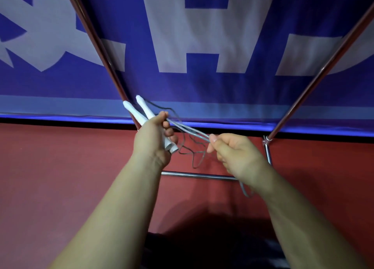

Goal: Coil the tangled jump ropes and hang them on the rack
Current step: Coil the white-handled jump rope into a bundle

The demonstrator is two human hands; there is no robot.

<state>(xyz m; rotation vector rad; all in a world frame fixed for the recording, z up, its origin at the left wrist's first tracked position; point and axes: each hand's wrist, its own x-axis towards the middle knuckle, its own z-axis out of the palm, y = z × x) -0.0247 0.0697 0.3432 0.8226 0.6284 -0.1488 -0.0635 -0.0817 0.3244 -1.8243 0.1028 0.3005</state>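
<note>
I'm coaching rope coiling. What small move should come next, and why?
Probably bring the right hand back to the left hand to lay another loop: the left grips both white handles, the right pinches taut cord strands, and slack hangs below.

The handles (141,114) look like smooth matt white plastic; the cord (190,132) is thin, probably glossy plastic. The rack (199,176) is shiny metal tubing, the banner (202,35) matt cloth, the floor (60,167) matt red.

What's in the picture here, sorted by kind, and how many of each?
White jump rope handles: 2, both held in the left hand
Hands: 2, the right hand pinching the pale cord strands
Slanted rack poles: 2
Blue banner: 1
Total: 7
</note>
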